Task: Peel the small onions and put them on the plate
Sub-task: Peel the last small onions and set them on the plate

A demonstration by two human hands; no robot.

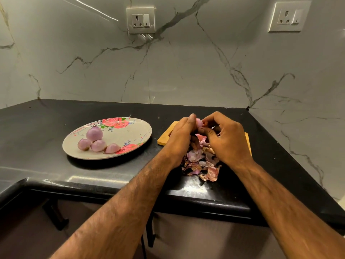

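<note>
A small pink onion (199,122) is held up between both hands above the wooden cutting board (165,136). My left hand (182,135) grips it from the left, thumb up against it. My right hand (226,136) pinches at its right side with curled fingers. Most of the onion is hidden by the fingers. To the left lies a floral plate (130,135) with several peeled onions (94,134) grouped on its near left part. A heap of pink and brown onion skins (200,161) lies below my hands, on the board and counter.
The black counter (46,126) forms a corner, with its front edge close below the skins. A marble wall with two sockets (141,20) rises behind. The cutting board is mostly covered by my hands and the skins.
</note>
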